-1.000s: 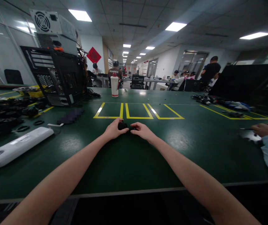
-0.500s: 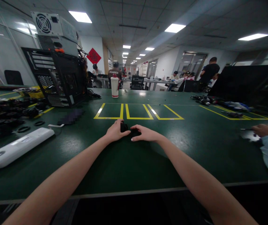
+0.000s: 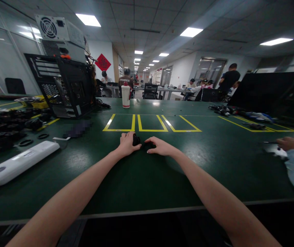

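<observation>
My left hand (image 3: 127, 144) is closed around a small black object (image 3: 136, 140) low over the green table, its rounded end showing between fingers and thumb. What kind of thing it is I cannot make out. Facing it a short way to the right is my right hand (image 3: 158, 146), fingers curved and thumb apart, with a dark patch at the fingertips that may be shadow. Just beyond both hands, yellow tape frames (image 3: 152, 130) mark the green table (image 3: 136, 181).
At left stand a white power strip (image 3: 23, 159), black rings (image 3: 25, 142) and a computer case (image 3: 69, 82) topped by power supplies (image 3: 59, 29). A paper cup (image 3: 126, 97) stands farther back. On the right, another person's hand (image 3: 291, 143) is near a white object (image 3: 275, 151).
My right hand has shifted slightly to the right, widening the gap between the hands. The left hand keeps its grip on the black object, a little more of which shows.
</observation>
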A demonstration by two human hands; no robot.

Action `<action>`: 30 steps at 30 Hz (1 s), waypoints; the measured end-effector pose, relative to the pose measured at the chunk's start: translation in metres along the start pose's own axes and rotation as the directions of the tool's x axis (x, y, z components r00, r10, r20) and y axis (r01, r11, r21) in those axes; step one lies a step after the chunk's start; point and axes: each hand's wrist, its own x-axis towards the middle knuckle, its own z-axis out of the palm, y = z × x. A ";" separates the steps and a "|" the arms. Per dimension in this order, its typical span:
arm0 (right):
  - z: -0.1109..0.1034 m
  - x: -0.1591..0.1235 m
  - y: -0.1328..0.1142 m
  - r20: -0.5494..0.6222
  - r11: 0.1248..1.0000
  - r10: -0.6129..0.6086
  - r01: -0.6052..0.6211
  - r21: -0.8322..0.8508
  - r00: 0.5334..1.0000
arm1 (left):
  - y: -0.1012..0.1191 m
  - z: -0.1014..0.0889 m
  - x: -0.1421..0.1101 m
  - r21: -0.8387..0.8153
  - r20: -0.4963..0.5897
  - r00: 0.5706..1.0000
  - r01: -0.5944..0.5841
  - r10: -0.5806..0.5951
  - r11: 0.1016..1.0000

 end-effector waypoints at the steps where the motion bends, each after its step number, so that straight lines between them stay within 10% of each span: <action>1: 0.000 0.000 0.000 -0.009 1.000 -0.003 0.003 -0.007 1.000 | 0.000 0.000 0.000 -0.017 0.006 1.000 -0.007 0.007 1.000; 14: 0.006 -0.017 -0.029 -0.011 0.999 -0.046 0.045 -0.013 0.999 | 0.017 -0.021 -0.029 -0.145 0.123 0.969 -0.197 0.215 0.970; 22: 0.031 -0.068 -0.086 0.035 0.984 -0.085 0.079 0.160 0.996 | 0.038 -0.072 -0.101 -0.258 0.357 0.888 -0.205 0.290 0.944; 30: 0.088 -0.096 -0.130 -0.076 0.817 -0.059 0.092 0.569 0.995 | 0.024 -0.094 -0.171 -0.230 0.383 0.905 -0.101 0.185 0.968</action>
